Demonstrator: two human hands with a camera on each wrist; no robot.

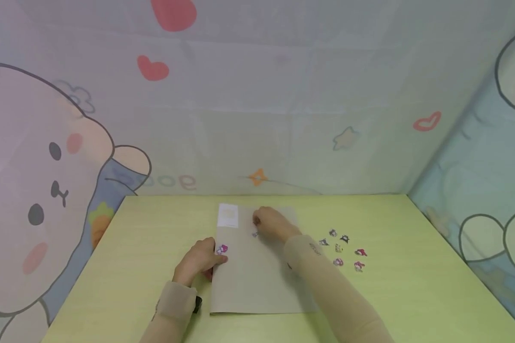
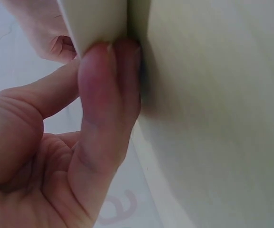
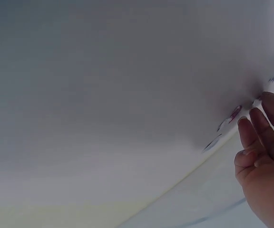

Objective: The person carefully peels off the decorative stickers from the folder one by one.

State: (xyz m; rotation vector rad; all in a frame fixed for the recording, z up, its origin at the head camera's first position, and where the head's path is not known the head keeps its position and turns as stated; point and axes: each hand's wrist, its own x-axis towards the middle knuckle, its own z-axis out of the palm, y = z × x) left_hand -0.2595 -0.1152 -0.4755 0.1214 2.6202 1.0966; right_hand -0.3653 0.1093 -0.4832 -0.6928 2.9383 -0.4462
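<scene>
A grey-brown paper sheet lies flat in the middle of the yellow-green table. My left hand pinches the sheet's left edge between thumb and fingers, beside a pink sticker on the sheet. My right hand rests on the upper part of the sheet with its fingers curled. A small sticker lies just below its fingertips. Whether those fingertips hold anything is hidden. The right wrist view shows stickers on the grey sheet close to the fingers.
Several small loose stickers lie on the table to the right of the sheet. A white label sits at the sheet's top left corner. Cartoon-printed fabric walls close in the table at the back and both sides.
</scene>
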